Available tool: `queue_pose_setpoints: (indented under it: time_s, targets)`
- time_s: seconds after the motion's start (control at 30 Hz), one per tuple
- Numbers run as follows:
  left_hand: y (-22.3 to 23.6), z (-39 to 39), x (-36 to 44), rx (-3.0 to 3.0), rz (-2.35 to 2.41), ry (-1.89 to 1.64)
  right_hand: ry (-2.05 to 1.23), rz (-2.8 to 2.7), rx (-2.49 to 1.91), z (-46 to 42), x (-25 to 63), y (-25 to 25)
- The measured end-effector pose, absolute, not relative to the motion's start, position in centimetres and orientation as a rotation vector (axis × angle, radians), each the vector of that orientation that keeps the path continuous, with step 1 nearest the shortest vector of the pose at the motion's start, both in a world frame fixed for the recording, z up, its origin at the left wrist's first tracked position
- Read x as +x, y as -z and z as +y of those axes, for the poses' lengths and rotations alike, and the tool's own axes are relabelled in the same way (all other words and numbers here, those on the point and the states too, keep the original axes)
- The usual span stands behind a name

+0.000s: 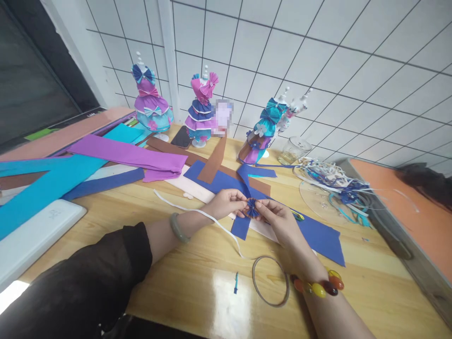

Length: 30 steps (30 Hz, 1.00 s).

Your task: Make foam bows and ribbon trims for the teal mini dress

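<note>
A: What's nearest us?
B: The black sleeve [84,282] on the left arm, with a pale green bangle [179,228] farther along, at the wrist.

A: And the hands?
B: The left hand [228,203] is closed, pinching the left edge of a blue pleated rosette [252,207] in its fingertips. The right hand [278,216] pinches the opposite edge, so the rosette sits between the 2 hands.

A: What's close to them?
B: Blue fabric [319,235] lies under and beyond the right hand, with a yellow-green tool [297,215] just beside that hand, partly hidden. A white cord [197,210] curves past the left wrist. Nearer than the right hand, a brown ring [270,306] and a small teal scrap [236,283] lie on the worktop [183,301]. A beaded bracelet [319,288] circles the right wrist.

A: Farther out?
B: Beyond the left hand, there's a brown strip [213,162], and to its left, folded purple fabric [130,153]. Right of and beyond the right hand, I see tangled ribbons [328,183] and a glass jar [294,148]. Well beyond both hands stand 3 dressed mini mannequins [151,106], with a white figure [299,104] partly hidden behind the rightmost.
</note>
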<state>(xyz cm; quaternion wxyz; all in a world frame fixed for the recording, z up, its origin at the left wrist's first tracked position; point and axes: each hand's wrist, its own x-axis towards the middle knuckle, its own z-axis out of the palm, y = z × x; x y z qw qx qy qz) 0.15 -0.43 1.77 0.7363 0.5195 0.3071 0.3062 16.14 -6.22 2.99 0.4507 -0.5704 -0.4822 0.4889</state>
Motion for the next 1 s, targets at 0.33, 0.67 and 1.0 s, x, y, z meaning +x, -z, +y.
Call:
queue_pose_setpoints:
  time_s: [0.33, 0.67, 1.0]
  targets:
    - [-1.05, -0.25, 0.28, 1.104, 0.577, -0.651, -1.198, -1.171, -1.407, -6.26, 16.01, -2.83]
    - [-1.01, -0.27, 0.34, 1.125, 0.606, -0.704, -1.188, -1.194, -1.409, -6.22, 15.90, -2.70]
    - [-1.03, -0.21, 0.24, 1.099, 0.555, -0.634, -1.193, -1.190, -1.393, -6.29, 15.84, -2.41]
